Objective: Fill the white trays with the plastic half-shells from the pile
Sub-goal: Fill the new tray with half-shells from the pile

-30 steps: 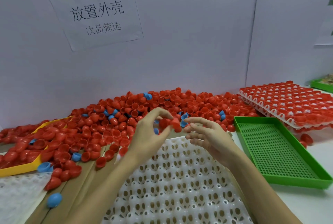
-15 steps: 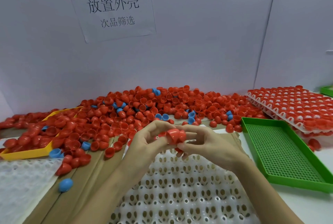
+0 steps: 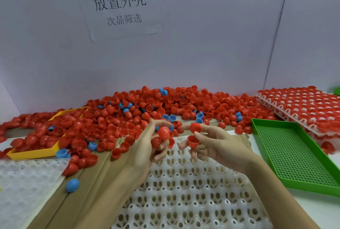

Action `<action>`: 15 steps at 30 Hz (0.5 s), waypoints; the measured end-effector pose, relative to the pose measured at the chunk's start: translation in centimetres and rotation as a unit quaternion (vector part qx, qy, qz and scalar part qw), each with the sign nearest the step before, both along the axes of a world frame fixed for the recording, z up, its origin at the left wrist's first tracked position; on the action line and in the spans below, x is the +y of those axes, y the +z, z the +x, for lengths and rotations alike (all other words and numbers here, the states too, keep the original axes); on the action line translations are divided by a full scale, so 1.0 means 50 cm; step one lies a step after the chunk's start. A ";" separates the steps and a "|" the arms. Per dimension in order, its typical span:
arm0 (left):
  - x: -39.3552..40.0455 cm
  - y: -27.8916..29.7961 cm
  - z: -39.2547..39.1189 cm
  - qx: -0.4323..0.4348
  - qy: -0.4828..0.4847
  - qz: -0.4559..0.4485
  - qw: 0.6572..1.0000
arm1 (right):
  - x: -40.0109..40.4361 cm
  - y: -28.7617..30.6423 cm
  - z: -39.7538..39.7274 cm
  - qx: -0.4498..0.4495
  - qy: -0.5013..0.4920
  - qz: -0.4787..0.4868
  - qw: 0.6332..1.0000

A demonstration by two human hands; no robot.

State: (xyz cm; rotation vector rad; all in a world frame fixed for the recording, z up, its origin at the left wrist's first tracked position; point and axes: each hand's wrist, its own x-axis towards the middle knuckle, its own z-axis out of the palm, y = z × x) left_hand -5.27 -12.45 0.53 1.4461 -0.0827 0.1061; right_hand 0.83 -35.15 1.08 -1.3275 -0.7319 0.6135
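A big pile of red half-shells (image 3: 156,107), with a few blue ones mixed in, lies along the back wall. In front of me a white tray (image 3: 184,192) with empty sockets lies on cardboard. My left hand (image 3: 147,147) hovers over the tray's far edge and grips several red half-shells (image 3: 162,133) in its curled fingers. My right hand (image 3: 215,144) is just to its right and pinches two red half-shells (image 3: 193,140), one capping a fingertip, one below the thumb. The two hands are apart.
A green perforated tray (image 3: 294,155) lies at the right. Behind it stand stacked white trays filled with red shells (image 3: 303,107). A yellow tray (image 3: 33,152) holding shells sits at the left, a further white tray (image 3: 24,182) at the lower left, a loose blue shell (image 3: 72,185) on the cardboard.
The hands, joined around a red shell half a second ago, have drawn apart, each now holding its own shells. They sit slightly nearer me, over the tray's far edge.
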 end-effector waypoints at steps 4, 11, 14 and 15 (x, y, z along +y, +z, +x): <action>-0.019 0.013 -0.023 -0.145 0.048 0.327 0.933 | 0.003 0.001 -0.006 0.023 0.003 -0.003 1.000; -0.030 0.014 -0.031 -0.136 0.071 0.367 0.918 | 0.011 0.001 -0.017 -0.083 -0.010 -0.094 0.992; -0.018 0.015 -0.026 -0.102 0.037 0.340 0.934 | 0.018 -0.003 -0.018 -0.122 0.003 -0.115 0.986; -0.019 0.013 -0.025 -0.100 0.049 0.339 0.934 | 0.020 -0.006 -0.018 -0.130 0.001 -0.126 0.983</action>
